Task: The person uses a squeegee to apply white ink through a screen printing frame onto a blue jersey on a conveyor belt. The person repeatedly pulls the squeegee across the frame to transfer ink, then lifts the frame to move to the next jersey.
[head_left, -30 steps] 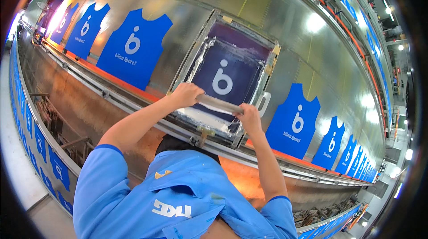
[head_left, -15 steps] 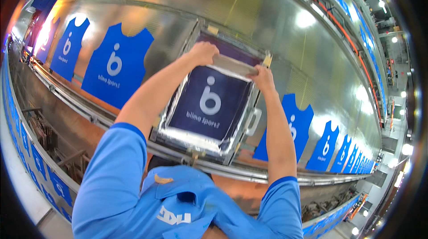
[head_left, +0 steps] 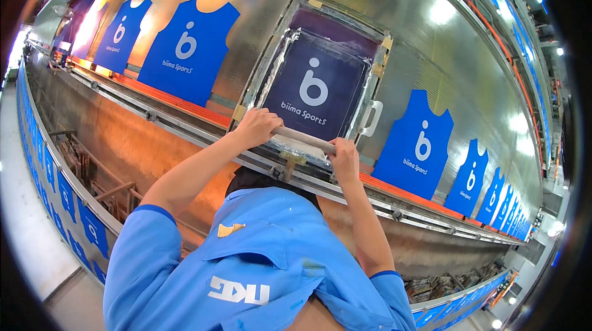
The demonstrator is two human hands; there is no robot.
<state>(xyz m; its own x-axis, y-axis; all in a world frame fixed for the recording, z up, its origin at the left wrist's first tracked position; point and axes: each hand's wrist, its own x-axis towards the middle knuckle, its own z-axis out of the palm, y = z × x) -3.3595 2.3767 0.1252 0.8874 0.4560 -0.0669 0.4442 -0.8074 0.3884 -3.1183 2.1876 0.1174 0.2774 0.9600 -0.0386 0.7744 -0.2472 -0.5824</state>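
My left hand [head_left: 258, 126] and my right hand [head_left: 342, 156] are both closed on the ends of a long squeegee bar [head_left: 306, 138], which lies across the near end of a screen-printing frame [head_left: 374, 81]. Inside that metal frame, the dark screen [head_left: 338, 69] shows a white emblem with lettering below it, its edges lined with shiny tape. A white handle [head_left: 372, 118] sticks out on the frame's right side. Blue sleeveless shirt pieces with white prints lie either side, a large one [head_left: 205, 53] to the left and another [head_left: 404, 140] to the right.
A long metal printing table [head_left: 413, 53] carries rows of blue pieces receding both ways, with a metal rail [head_left: 382, 207] along its near edge. A lower rack of blue pieces [head_left: 89, 232] curves along the left. An orange line [head_left: 484, 25] runs along the far side.
Half a second ago both hands and the squeegee were at the far end of the screen; they have come back to the near end. The lettering below the emblem shows above the bar.
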